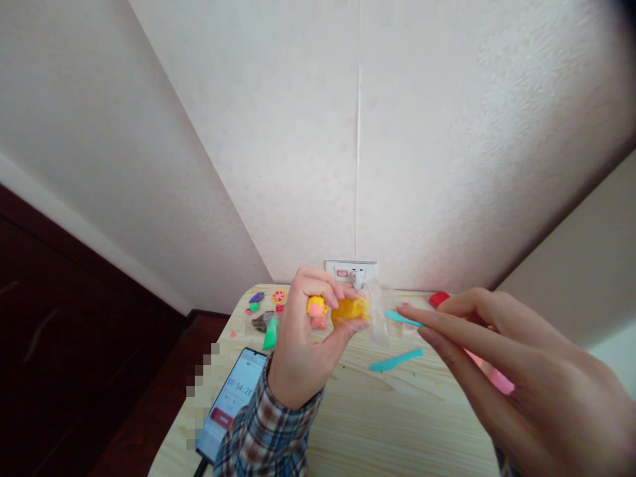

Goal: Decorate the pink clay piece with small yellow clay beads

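Observation:
My left hand (311, 338) is closed round a clear plastic bag (380, 324) with yellow modelling clay (350, 310) inside, its mouth facing right. From the right, my right hand (517, 358) pinches a light-blue modelling tool (400, 319) between thumb and fingers, its tip close to the bag's opening. Whether the tip touches the bag I cannot tell. A small yellow-and-pink clay figure (317, 307) shows just beyond my left hand, partly covered by it. Below the bag, a blue plastic knife (396, 360) lies on the wooden table (397, 424).
Left on the table lie a purple clay piece (256, 297), a round red-and-orange slice (279, 297) and a green clay packet (270, 334). A phone (233, 397) with a timer lies in front. At the back are a red piece (439, 300) and a wall socket (350, 272).

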Motion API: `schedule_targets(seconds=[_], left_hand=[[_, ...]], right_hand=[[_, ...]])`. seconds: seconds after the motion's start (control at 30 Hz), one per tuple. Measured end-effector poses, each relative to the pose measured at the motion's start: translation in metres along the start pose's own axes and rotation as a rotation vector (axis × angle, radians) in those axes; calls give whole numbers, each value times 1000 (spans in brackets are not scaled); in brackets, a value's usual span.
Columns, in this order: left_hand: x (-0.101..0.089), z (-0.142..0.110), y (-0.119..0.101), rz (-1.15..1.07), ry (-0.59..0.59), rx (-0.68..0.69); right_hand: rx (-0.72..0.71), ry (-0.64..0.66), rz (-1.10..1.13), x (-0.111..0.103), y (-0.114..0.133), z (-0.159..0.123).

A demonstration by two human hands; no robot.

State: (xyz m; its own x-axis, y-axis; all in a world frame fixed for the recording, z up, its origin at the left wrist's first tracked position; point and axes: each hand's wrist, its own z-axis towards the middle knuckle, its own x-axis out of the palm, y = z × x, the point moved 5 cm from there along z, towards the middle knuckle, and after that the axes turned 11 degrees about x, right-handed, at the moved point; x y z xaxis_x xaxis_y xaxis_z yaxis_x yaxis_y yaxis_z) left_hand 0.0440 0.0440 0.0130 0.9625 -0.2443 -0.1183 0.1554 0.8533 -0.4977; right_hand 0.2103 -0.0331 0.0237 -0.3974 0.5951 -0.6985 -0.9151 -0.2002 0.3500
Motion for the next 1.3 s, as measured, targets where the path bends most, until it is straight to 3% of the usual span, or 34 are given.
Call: schedule_targets(seconds=[0.23, 0.57, 0.9, 1.07, 1.3], left_hand=[[7, -2, 0, 183, 112, 49], [8, 2, -5, 223, 139, 77], [11, -1, -9, 243, 153, 36], [9, -1, -6, 227, 98, 10], [4, -5, 6, 150, -48, -86]], right_hand=[[20, 24, 37, 8, 6, 0], [13, 110, 99, 9, 10, 4], [44, 38, 58, 12, 6, 4], [47, 65, 90, 20, 9, 6], [148, -14, 183, 30, 12, 10]])
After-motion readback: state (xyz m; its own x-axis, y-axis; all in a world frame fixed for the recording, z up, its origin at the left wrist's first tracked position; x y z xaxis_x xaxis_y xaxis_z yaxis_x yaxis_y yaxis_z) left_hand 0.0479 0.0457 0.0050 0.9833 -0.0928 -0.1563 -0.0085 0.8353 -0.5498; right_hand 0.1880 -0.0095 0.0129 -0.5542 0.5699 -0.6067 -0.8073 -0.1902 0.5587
